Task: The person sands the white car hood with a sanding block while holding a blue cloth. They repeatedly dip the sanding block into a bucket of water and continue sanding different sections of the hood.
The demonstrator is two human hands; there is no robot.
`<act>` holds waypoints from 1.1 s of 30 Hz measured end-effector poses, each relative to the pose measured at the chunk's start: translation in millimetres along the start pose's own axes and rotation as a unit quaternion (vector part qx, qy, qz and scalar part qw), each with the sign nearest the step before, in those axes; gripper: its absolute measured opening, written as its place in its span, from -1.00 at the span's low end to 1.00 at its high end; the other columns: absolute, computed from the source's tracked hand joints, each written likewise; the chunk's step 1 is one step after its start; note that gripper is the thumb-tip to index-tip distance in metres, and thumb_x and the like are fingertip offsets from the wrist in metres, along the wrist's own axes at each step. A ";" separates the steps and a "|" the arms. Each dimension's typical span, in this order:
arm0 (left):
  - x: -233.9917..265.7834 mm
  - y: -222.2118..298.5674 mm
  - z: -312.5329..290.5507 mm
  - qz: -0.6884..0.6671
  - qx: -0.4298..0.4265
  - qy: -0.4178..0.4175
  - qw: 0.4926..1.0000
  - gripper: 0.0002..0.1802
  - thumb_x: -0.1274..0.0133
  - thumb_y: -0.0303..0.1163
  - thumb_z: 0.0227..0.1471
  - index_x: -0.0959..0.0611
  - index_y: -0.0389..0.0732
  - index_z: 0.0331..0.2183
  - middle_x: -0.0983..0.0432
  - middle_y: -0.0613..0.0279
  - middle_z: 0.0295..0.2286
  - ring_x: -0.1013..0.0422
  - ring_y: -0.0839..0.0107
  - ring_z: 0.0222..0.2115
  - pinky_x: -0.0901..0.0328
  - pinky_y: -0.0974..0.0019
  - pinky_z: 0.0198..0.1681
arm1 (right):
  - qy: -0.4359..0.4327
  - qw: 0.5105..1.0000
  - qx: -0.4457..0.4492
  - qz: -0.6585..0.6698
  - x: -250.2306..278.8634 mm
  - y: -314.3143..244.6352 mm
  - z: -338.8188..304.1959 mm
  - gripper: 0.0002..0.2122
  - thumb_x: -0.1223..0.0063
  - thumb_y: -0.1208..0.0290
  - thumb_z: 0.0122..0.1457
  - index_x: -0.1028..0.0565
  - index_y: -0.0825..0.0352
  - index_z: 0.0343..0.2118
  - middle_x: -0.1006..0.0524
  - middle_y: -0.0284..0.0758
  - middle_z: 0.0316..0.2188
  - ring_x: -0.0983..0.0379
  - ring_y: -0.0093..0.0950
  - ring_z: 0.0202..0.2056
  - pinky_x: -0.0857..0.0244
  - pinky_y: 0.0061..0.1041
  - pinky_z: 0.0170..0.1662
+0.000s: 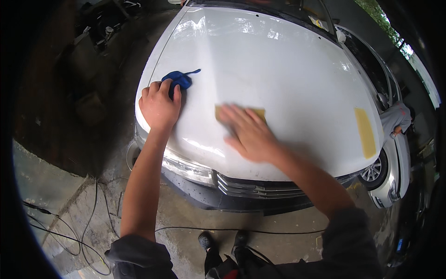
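A white car hood [274, 69] spreads out before me. At its left side my left hand [160, 104] rests with bent fingers closed on a bunched blue cloth [179, 80], a thin tail of it trailing off to the right. Around the hood's near middle, my right hand [251, 132] presses a yellow sheet that looks like sandpaper [257, 113] flat against the paint. That hand is somewhat smeared by motion, and its fingers cover most of the sheet.
A longer yellow strip [365, 132] lies along the hood's right edge. Below sit the headlight [188, 168] and dark grille [260, 187]. Black cables [232, 229] cross the floor by my feet. Another person [397, 118] is at the right, beside a second car [392, 158].
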State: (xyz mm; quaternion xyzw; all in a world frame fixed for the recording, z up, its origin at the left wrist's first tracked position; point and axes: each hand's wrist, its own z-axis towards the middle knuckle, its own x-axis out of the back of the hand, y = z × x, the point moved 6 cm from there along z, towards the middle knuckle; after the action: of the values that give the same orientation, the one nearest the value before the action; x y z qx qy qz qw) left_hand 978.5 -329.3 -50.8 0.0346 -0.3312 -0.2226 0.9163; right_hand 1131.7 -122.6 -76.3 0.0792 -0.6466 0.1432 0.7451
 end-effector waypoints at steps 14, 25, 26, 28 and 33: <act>-4.1 9.0 1.5 0.006 -0.005 0.001 1.000 -0.69 -0.23 -0.10 0.12 -0.79 -0.03 -0.16 -0.64 0.25 -0.24 -0.50 0.14 -0.18 -0.38 0.09 -0.07 | 0.008 0.998 -0.051 0.023 -0.4 29.2 4.5 -0.38 0.31 -0.04 0.50 -0.17 0.26 0.47 -0.03 -0.29 0.54 0.16 -0.35 0.55 0.28 -0.19 0.56; -9.5 19.5 2.4 0.000 0.005 -0.023 1.000 -0.68 -0.21 -0.08 0.14 -0.79 0.02 -0.12 -0.66 0.29 -0.20 -0.53 0.16 -0.13 -0.39 0.10 -0.04 | 0.016 0.998 -0.023 0.056 21.2 60.8 18.9 -0.48 0.24 0.09 0.50 -0.27 0.24 0.41 -0.15 -0.32 0.50 0.01 -0.35 0.51 0.16 -0.17 0.53; -7.3 16.6 -0.2 -0.001 0.002 -0.018 1.000 -0.68 -0.21 -0.08 0.14 -0.79 0.01 -0.13 -0.66 0.26 -0.21 -0.52 0.16 -0.14 -0.39 0.10 -0.04 | 0.022 0.997 -0.030 0.071 16.7 59.8 25.3 -0.47 0.24 0.08 0.50 -0.26 0.24 0.42 -0.14 -0.31 0.50 0.01 -0.35 0.51 0.15 -0.18 0.53; -3.9 9.9 -0.9 -0.006 -0.002 -0.005 1.000 -0.67 -0.22 -0.09 0.13 -0.79 -0.02 -0.13 -0.65 0.22 -0.23 -0.50 0.15 -0.15 -0.37 0.09 -0.03 | 0.015 0.999 -0.007 0.033 8.6 40.8 -4.6 -0.47 0.23 0.07 0.50 -0.26 0.23 0.42 -0.14 -0.29 0.50 0.01 -0.35 0.51 0.14 -0.16 0.52; -0.3 -2.2 -3.9 0.010 0.016 -0.020 1.000 -0.67 -0.21 -0.09 0.14 -0.79 -0.03 -0.13 -0.65 0.22 -0.23 -0.50 0.16 -0.13 -0.36 0.08 -0.02 | -0.046 0.998 0.006 0.049 22.4 5.2 -109.6 -0.45 0.04 0.15 0.42 -0.28 0.21 0.42 -0.12 -0.26 0.50 0.00 -0.22 0.51 0.12 -0.05 0.50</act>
State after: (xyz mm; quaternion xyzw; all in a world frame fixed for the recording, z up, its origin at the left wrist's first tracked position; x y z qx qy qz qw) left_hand 979.9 -331.4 -54.5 0.0415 -0.3538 -0.2083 0.9109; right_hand 1235.9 -81.9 -71.2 0.0582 -0.6825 0.1796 0.7061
